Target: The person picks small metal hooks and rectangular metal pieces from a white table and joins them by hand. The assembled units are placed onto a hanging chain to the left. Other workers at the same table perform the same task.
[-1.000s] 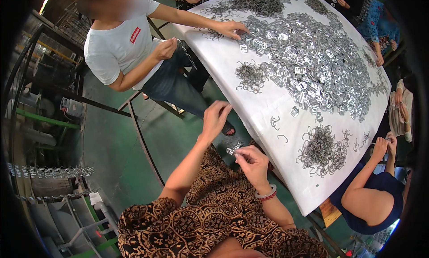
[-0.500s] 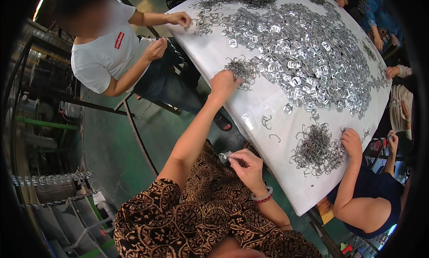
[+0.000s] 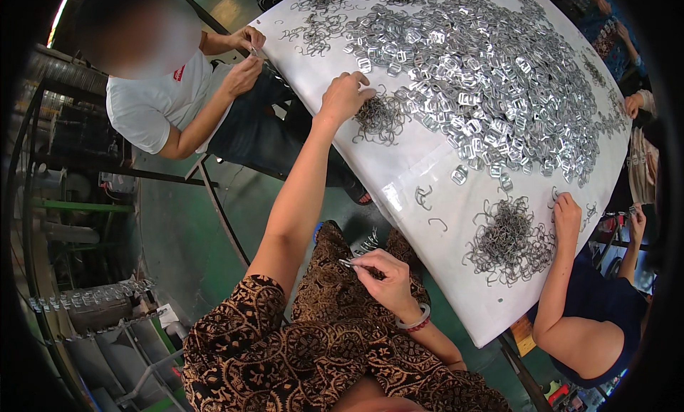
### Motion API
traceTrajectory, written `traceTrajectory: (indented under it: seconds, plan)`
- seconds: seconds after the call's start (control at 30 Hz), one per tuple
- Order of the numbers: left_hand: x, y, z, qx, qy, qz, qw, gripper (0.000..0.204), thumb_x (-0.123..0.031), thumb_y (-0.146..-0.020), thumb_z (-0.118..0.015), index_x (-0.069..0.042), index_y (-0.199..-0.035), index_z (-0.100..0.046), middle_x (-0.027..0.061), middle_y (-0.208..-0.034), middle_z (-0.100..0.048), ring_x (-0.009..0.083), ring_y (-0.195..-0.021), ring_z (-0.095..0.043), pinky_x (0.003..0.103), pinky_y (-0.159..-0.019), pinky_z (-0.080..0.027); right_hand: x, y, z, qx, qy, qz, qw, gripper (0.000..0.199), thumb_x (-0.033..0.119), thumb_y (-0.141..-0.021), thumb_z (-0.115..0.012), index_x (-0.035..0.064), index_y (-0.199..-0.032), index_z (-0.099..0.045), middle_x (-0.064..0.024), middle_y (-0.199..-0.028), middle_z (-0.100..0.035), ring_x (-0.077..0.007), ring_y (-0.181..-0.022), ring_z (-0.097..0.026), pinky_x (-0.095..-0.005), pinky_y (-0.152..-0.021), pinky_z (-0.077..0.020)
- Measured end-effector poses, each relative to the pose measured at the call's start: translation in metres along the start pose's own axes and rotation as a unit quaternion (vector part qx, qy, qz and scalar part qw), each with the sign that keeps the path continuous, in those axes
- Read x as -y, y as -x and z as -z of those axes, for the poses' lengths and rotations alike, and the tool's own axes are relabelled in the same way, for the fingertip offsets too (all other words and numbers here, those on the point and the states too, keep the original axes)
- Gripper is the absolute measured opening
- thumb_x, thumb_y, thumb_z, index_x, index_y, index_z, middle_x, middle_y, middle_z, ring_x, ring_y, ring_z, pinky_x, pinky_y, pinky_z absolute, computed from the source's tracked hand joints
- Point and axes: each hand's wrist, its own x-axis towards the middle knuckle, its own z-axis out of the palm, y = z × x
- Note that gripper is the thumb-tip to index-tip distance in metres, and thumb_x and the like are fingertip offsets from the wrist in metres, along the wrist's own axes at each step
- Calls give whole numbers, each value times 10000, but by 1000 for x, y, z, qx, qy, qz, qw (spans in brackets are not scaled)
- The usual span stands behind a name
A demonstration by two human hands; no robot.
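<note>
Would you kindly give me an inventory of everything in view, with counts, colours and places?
Table: one, white-topped, centre to right.
Metal buckles: too many to count, silver, heaped mid-table.
Wire hooks: too many to count, dark grey, in piles around the buckles.
Co-workers: several, one in white, one in navy, around the table.
Workshop equipment: count unclear, mostly grey, left side.
Floor: one, green, below.
Small metal pieces: several, silver, at and just beyond the right hand.
Bracelets: two, white and red, lower centre.
Left hand: one, bare, beside a hook pile.
Right hand: one, bare, lower centre.
</note>
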Motion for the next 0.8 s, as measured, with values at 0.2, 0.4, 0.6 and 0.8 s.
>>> traceTrajectory:
  seconds: [0.2, 0.4, 0.6, 0.8]
  plan:
    - [5, 14, -29, 17, -78, -135, 988, 329, -248, -717, -792, -44, -946, -673, 169, -798, -674, 336, -810, -658, 397, -777, -526, -1, -9, 2, 14, -11, 6, 1000, 137, -62, -784, -711, 9, -901, -703, -105, -852, -700, -187, -753, -678, -274, -680, -531]
    - [-11, -6, 5, 103, 167, 35, 980, 165, -106, -760, -685, -9, -877, -621, 123, -735, -666, 193, -654, -670, 336, -631, -513, -1, -5, -1, 32, -12, -5, 999, 147, -68, -788, -700, 5, -915, -695, -108, -865, -691, -196, -765, -675, -281, -688, -531]
    - [-21, -13, 35, 56, 134, 32, 989, 118, -46, -783, -635, 13, -882, -612, 95, -737, -661, 163, -657, -692, 295, -615, -513, 1, -3, -7, 48, -24, -3, 999, 165, -69, -796, -686, 5, -944, -689, -111, -880, -682, -212, -771, -671, -298, -693, -533]
    - [-10, -10, 32, 52, 166, 71, 982, 150, 8, -807, -610, 25, -954, -627, 108, -802, -673, 176, -676, -712, 300, -619, -516, -1, -3, -6, 52, -26, -8, 998, 161, -60, -800, -689, 4, -948, -693, -111, -883, -681, -219, -773, -672, -300, -695, -534]
